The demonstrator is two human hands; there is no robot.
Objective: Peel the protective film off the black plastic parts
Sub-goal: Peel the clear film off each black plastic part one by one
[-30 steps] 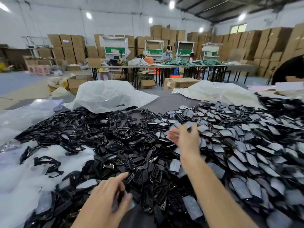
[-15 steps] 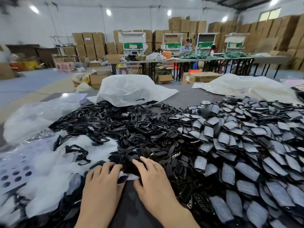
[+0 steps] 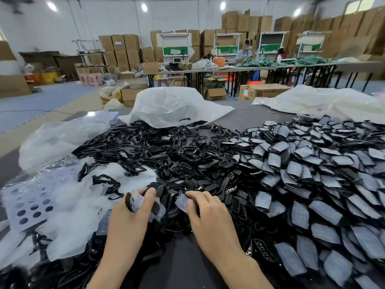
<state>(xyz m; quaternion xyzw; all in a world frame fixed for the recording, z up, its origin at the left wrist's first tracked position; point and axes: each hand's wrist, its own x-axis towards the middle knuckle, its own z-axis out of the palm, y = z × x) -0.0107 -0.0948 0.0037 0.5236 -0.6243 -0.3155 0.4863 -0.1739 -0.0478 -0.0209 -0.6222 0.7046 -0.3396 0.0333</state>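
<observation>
Cardboard boxes [image 3: 118, 46] line the far wall, and a dark table [image 3: 183, 268] lies under my wrists. My left hand [image 3: 129, 222] curls round a film-covered black part [image 3: 130, 202]; my right hand [image 3: 208, 217] pinches a second filmed piece [image 3: 182, 202] just beside it. More filmed parts [image 3: 312, 184] heap right of my fingers.

Peeled black plastic parts [image 3: 183, 155]: glossy, hard. Unpeeled parts [image 3: 325, 211]: matt, cloudy grey film. Tabletop [image 3: 258, 117]: matt dark grey. Plastic bag [image 3: 173, 105]: thin, translucent, crinkled. Cardboard boxes [image 3: 118, 51]: matt brown.
</observation>
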